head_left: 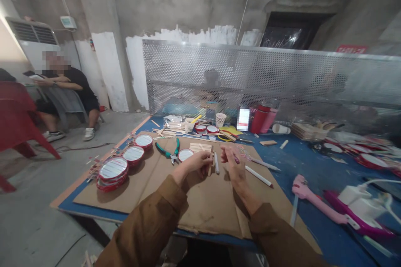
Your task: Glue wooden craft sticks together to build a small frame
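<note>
My left hand (200, 165) is closed, its fingertips pinching a short flat wooden stick (210, 164) held roughly upright. My right hand (234, 167) is curled shut a little to the right; a small purple bit shows between its fingers, but the rest is hidden. Between the hands is a white marker (216, 163). Another white marker with a dark red end (259, 176) lies just right of my right hand. Beyond my left hand are a small round red-rimmed piece (185, 155) and a bundle of wooden sticks (200, 147).
Green-handled pliers (169, 149) lie open on the cardboard (206, 212). Stacked red-rimmed discs (113, 170) stand left. A pink glue gun (319, 200) and purple power strip (360, 212) occupy the right. Cups, a phone (243, 119) and a red bottle (260, 119) line the metal screen (188, 75).
</note>
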The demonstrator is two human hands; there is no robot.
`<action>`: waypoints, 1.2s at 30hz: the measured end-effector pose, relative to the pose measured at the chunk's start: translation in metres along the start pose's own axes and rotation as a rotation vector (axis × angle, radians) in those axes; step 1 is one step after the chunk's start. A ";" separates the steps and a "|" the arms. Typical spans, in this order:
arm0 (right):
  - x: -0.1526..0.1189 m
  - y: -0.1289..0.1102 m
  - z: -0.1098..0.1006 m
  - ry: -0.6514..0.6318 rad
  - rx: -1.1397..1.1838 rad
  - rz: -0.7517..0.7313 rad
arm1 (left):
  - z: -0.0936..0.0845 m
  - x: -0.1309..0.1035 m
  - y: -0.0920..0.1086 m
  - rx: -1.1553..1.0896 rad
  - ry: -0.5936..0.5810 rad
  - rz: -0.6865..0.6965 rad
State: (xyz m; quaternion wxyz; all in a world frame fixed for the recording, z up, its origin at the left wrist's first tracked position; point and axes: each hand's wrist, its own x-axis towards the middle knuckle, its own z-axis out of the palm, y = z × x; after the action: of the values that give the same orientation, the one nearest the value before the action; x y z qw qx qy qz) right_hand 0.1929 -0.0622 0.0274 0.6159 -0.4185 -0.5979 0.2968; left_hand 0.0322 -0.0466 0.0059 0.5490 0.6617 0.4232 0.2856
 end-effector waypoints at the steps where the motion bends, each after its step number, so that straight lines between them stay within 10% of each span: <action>1: -0.001 0.000 0.002 0.004 -0.004 -0.004 | 0.000 0.000 0.000 0.001 -0.004 -0.002; 36: -0.018 -0.004 0.009 -0.021 -0.086 0.033 | -0.002 0.000 0.000 -0.009 0.014 -0.037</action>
State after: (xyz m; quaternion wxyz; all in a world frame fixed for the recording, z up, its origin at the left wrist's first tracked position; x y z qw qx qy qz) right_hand 0.1814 -0.0783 0.0220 0.5859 -0.4512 -0.6097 0.2853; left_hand 0.0308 -0.0456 0.0063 0.5540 0.6494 0.4380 0.2820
